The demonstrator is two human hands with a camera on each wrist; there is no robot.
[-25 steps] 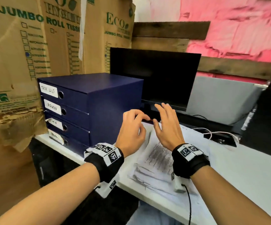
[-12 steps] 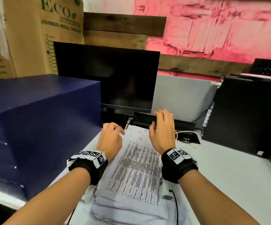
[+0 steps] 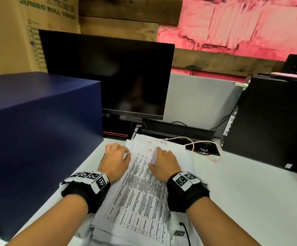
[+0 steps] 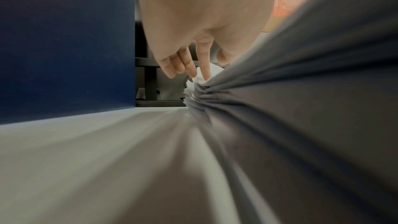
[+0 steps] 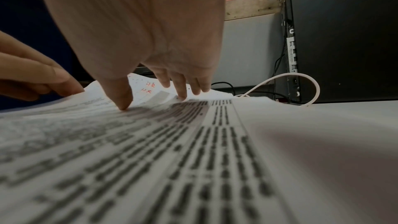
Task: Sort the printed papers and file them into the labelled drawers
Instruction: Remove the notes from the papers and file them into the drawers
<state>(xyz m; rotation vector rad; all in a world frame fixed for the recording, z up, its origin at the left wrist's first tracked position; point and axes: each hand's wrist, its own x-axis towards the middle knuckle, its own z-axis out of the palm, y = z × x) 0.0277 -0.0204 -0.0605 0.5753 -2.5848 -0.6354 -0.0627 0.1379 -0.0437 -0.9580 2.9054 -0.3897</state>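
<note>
Right now both hands are down on a stack of printed papers that lies on the white bench in the lower middle of the head view. The left hand sits at the stack's left edge, and from the left wrist view its fingertips are at the far corners of the sheets, lifting them a little; whether that grip is truly clamped on a sheet I cannot tell. The right hand rests on the top sheet, its grip apart, thumb and fingers spread and pressing down on the printed table. Red handwriting marks the sheets near the far end. At the left of the frame, just beside the stack, stands the dark blue drawer box. Behind are a dark monitor, a black computer tower at the right, and a thin white cable past the papers.
</note>
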